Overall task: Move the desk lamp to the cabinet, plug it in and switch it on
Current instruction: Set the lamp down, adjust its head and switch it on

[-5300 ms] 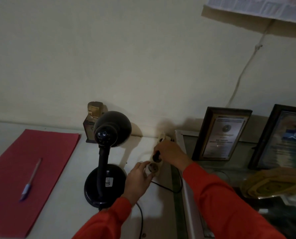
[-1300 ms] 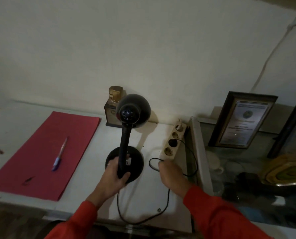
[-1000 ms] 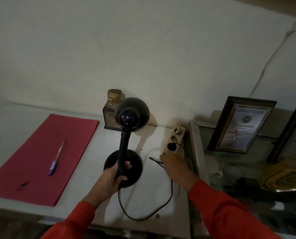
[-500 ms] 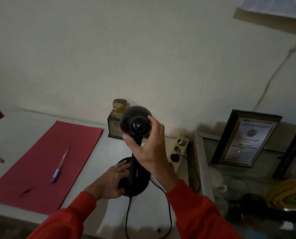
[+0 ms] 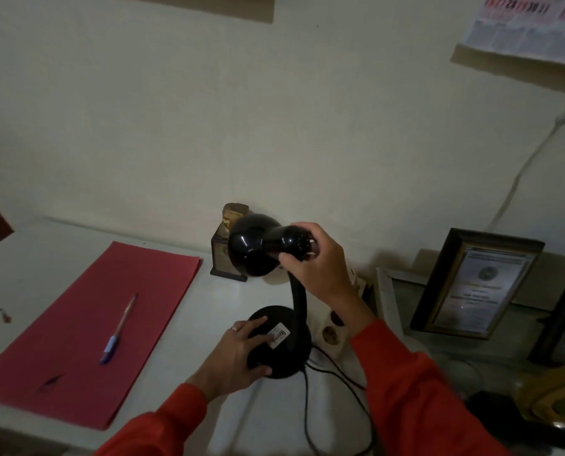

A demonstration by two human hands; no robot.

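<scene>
The black desk lamp (image 5: 294,301) stands on the white cabinet top (image 5: 208,311) near the wall. Its shade (image 5: 251,246) is turned to the left and gives no light. My right hand (image 5: 320,264) grips the rear end of the lamp head. My left hand (image 5: 238,347) lies flat on the round base (image 5: 294,353), holding it down. A cream power strip (image 5: 335,330) sits just right of the base, partly hidden behind my right forearm. The lamp's black cord (image 5: 307,406) trails from the base toward the front edge.
A red folder (image 5: 77,324) with a pen (image 5: 118,329) lies at the left. A small trophy (image 5: 226,248) stands behind the lamp. Framed certificates (image 5: 472,284) lean on the wall above a glass-topped case at the right. A white cable (image 5: 518,179) runs up the wall.
My right hand rose from the cord beside the power strip to the lamp head and turned the shade leftward. My left hand slid from the stem onto the base.
</scene>
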